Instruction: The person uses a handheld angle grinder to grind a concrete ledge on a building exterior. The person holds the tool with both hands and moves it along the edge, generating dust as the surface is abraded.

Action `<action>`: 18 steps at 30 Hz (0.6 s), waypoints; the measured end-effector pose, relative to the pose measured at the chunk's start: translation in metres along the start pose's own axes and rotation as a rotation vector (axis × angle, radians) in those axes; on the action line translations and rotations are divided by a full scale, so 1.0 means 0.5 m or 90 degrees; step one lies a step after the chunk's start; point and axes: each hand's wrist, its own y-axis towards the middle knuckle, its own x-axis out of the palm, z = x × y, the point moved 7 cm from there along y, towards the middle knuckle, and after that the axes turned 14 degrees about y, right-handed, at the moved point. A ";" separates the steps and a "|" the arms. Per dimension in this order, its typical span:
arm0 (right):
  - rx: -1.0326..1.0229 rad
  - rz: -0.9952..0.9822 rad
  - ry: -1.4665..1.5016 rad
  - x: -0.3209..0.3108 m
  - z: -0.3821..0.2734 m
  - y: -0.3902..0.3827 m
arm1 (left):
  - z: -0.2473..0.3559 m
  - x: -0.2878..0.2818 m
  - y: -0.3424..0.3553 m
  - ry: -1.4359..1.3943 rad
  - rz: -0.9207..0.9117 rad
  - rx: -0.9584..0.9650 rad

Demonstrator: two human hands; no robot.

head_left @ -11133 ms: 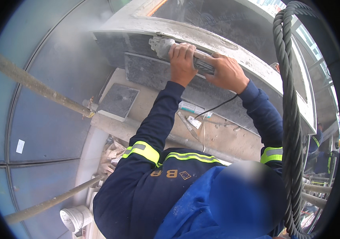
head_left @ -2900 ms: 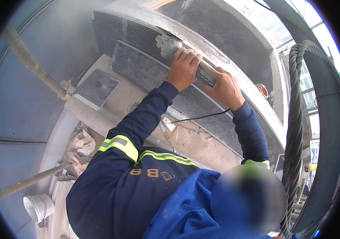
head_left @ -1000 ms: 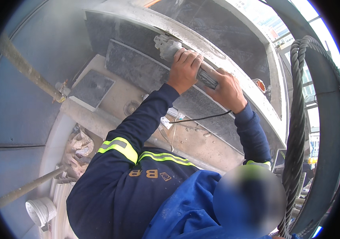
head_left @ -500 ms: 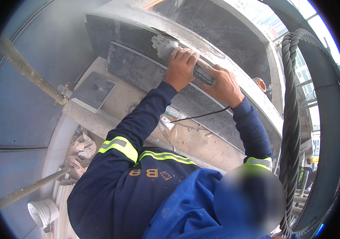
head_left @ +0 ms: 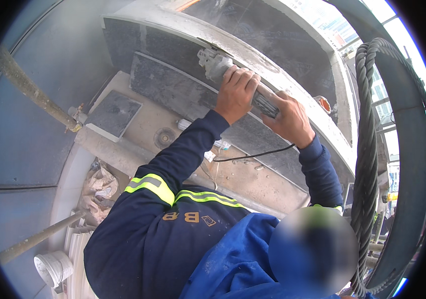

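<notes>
A dusty grey angle grinder point(head_left: 216, 67) is held in both of my hands against the edge of a dark stone slab under a pale ledge point(head_left: 277, 74). My left hand point(head_left: 237, 94) wraps over the body behind the grinder's head. Farther back, my right hand point(head_left: 290, 118) closes around the rear grip, with the thumb along it. A black cord point(head_left: 257, 155) trails from near my right wrist toward the ledge below. Whether the disc touches the slab is hidden. Another dark slab point(head_left: 173, 82) leans beneath the grinder.
A small dark tile point(head_left: 114, 114) and a round disc-like piece point(head_left: 164, 138) lie on the dusty lower ledge. A thick wire rope point(head_left: 364, 149) hangs at right. Poles point(head_left: 38, 92) cross the left side. A white bucket point(head_left: 53, 268) and crumpled sacks point(head_left: 102, 184) sit low left.
The grinder and both hands have shifted slightly right and down in the view, along the ledge. The round piece on the lower ledge shows more fully. Both grips stay the same.
</notes>
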 end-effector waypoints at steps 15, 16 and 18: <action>-0.063 0.009 -0.002 0.036 0.012 0.062 | -0.068 0.025 -0.004 0.014 -0.008 -0.013; -0.063 0.008 -0.006 0.040 0.013 0.068 | -0.073 0.027 -0.005 0.004 -0.018 -0.017; -0.047 0.002 -0.003 0.040 0.014 0.071 | -0.073 0.027 -0.006 0.016 -0.029 -0.006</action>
